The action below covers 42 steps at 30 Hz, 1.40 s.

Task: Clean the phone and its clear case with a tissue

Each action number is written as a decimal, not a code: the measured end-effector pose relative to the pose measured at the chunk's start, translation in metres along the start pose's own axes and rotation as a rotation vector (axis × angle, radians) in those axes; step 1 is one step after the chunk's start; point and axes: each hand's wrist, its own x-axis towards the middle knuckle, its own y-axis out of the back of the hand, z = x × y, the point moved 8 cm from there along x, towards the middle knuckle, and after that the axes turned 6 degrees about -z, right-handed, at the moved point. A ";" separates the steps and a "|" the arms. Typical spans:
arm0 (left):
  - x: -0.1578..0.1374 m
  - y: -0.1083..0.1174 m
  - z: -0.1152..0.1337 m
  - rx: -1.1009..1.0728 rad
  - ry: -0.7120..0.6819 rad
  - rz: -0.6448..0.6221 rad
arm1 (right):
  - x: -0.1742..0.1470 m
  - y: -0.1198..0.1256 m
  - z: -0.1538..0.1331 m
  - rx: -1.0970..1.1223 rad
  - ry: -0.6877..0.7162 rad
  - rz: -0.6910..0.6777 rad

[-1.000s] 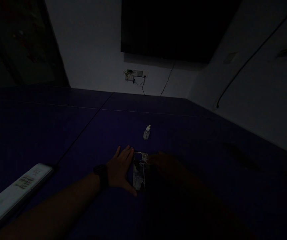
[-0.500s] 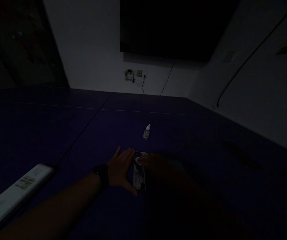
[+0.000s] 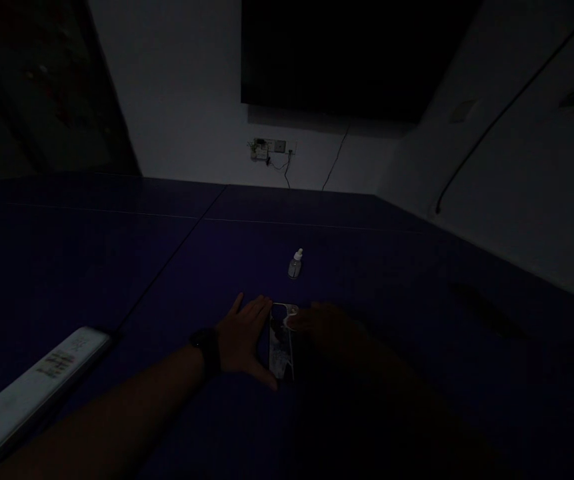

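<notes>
At the lower left of the frame lies a long white device [image 3: 31,393] with a small lit display. Below centre, the left hand [image 3: 241,339], wearing a dark watch [image 3: 209,350], has its fingers spread, grasping nothing, along the left edge of a patterned phone case [image 3: 281,353] at lower centre. A dropper bottle [image 3: 295,268] sits mid-frame. Rightward, the dim right hand [image 3: 324,325] overlaps the case's upper right; its grip cannot be told.

So the phone case [image 3: 281,355] sits between the left hand [image 3: 241,340] and the right hand [image 3: 323,325], dropper bottle [image 3: 295,268] a bit behind it, some device [image 3: 27,400] way off to the left, and wall sockets [image 3: 279,146] further back below the screen [image 3: 341,60].
</notes>
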 end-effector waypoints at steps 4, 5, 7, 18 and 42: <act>-0.001 -0.001 -0.001 0.012 -0.001 0.008 | 0.005 -0.003 -0.010 0.012 0.065 0.029; -0.001 -0.001 -0.001 0.018 -0.005 0.017 | 0.008 -0.003 -0.017 0.010 0.093 0.033; -0.001 -0.001 -0.002 0.028 -0.012 0.035 | 0.012 -0.001 -0.024 -0.010 0.115 0.036; 0.000 -0.003 -0.002 0.038 -0.015 0.020 | 0.010 0.000 -0.018 0.015 0.092 0.045; -0.001 -0.003 -0.002 0.047 -0.022 0.036 | 0.002 0.001 -0.016 0.047 0.116 0.005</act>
